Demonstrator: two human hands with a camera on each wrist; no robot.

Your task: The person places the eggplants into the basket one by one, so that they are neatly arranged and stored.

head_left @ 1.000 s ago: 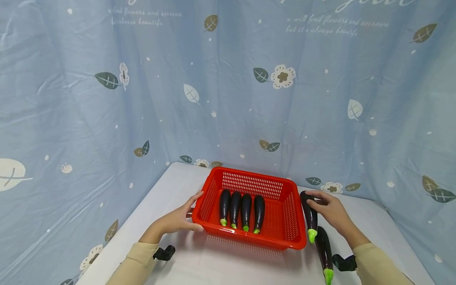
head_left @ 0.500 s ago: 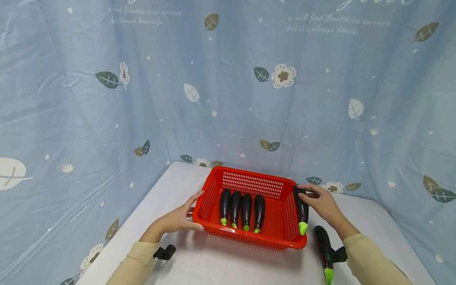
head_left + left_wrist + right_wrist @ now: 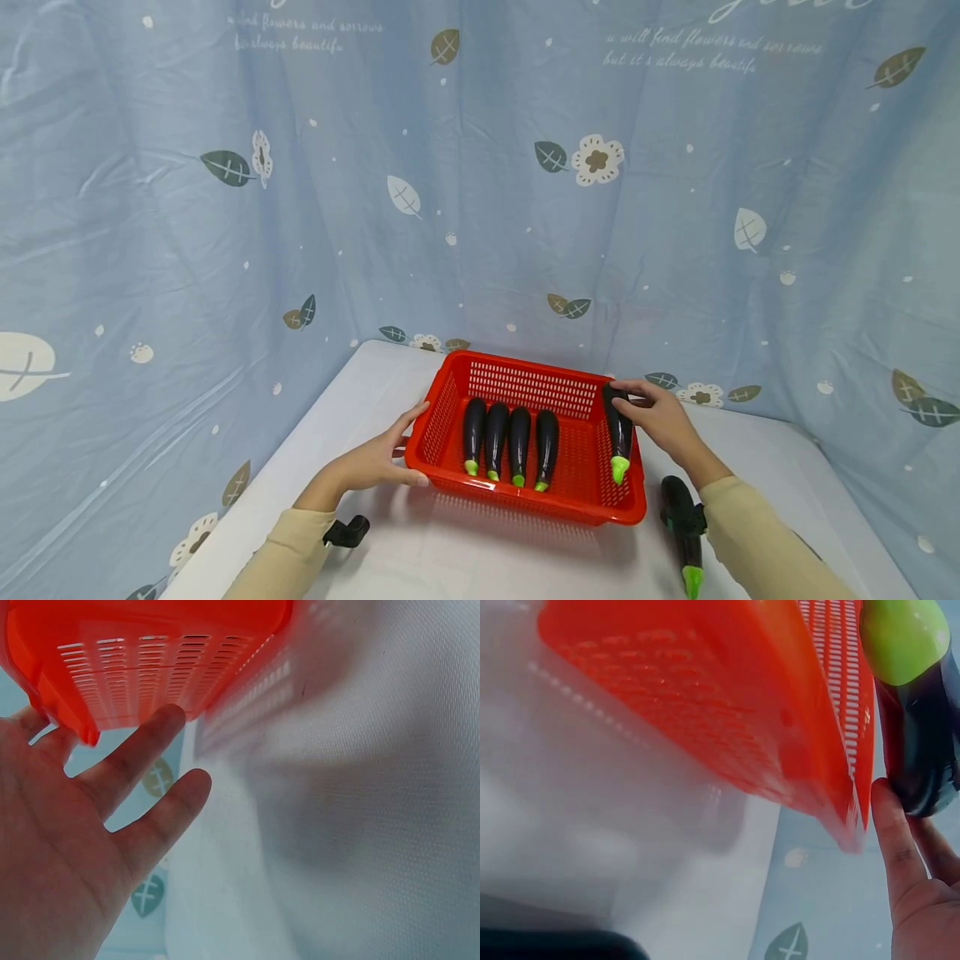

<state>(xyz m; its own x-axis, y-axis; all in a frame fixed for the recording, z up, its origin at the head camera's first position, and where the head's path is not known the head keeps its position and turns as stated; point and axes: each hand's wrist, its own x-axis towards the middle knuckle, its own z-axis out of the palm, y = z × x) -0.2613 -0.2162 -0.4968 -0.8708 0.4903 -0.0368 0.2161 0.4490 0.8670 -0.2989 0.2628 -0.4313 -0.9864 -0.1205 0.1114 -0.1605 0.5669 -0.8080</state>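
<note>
A red plastic basket [image 3: 525, 500] with slotted walls stands on the white table, and several dark eggplants [image 3: 495, 437] with green stem ends lie side by side in its left part. At its left end my left hand [image 3: 375, 458] rests against the rim; in the left wrist view the fingers [image 3: 161, 817] look mostly straight. My right hand [image 3: 663, 417] pinches another eggplant [image 3: 618, 429] near its dark end, over the basket's right wall, with the green end toward me. The right wrist view shows that eggplant [image 3: 922, 735] beside the basket wall [image 3: 840, 690].
One more eggplant [image 3: 690, 554] lies on the table to the right of the basket, partly covered by the black wrist mount [image 3: 686, 518]. A blue curtain [image 3: 480, 208] with leaf and flower prints hangs behind and beside the white table [image 3: 480, 567].
My right hand has carried the eggplant up and left, from beside the basket's right side to over its right wall. The left hand and basket have stayed in place.
</note>
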